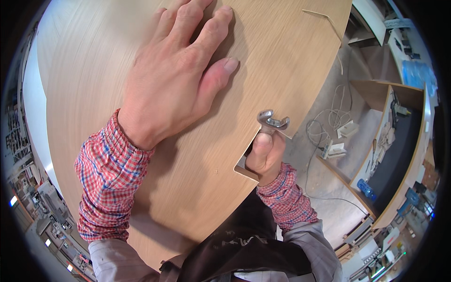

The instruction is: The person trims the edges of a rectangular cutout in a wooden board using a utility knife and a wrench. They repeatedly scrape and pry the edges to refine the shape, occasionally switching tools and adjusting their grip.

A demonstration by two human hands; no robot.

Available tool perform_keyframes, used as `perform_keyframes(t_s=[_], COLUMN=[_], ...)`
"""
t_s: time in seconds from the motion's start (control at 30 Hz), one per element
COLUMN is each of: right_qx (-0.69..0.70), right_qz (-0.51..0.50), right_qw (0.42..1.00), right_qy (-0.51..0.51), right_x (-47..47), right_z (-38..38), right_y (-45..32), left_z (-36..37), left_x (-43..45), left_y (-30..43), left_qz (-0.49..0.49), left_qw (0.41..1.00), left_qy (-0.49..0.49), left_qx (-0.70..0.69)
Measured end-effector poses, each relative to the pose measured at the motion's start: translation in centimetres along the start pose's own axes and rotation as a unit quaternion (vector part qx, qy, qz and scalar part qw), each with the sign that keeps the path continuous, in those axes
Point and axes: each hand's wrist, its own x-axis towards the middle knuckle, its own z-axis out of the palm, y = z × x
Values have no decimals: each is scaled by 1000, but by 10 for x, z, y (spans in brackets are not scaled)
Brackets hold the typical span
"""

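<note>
Before me spreads a large wood-grain panel [278, 63]. My left hand [169, 74] lies flat on it with fingers spread, holding nothing. At the panel's right edge is a rectangular notch [246, 173]. My right hand [265, 158] is within this cut-out, gripping an open-end wrench [273, 121] with its metal jaw pointing up past my thumb. The fingers and most of the handle are hidden behind the hand. Both forearms wear checked sleeve covers.
A thin curled strip [322, 14] lies by the panel's upper right edge. Cables [317, 123] loop across the floor. To the right stands a wooden cabinet [405, 151] holding tools and a blue bottle [366, 189]. A blue power tool [408, 201] is beyond it.
</note>
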Motion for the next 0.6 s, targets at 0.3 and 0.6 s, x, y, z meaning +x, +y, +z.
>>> perform_keyframes(t_s=[0.3, 0.6], right_qx=[-55, -135], right_qz=[-47, -66], right_qw=[996, 988], right_qy=[-50, -27], right_x=[-1, 3], right_z=[-10, -6], right_y=[-1, 3], left_z=[-5, 14], left_x=[1, -7], left_y=[-5, -16], left_qz=[-22, 79], left_qw=[996, 992], left_qy=[-56, 52], left_qx=[-58, -85])
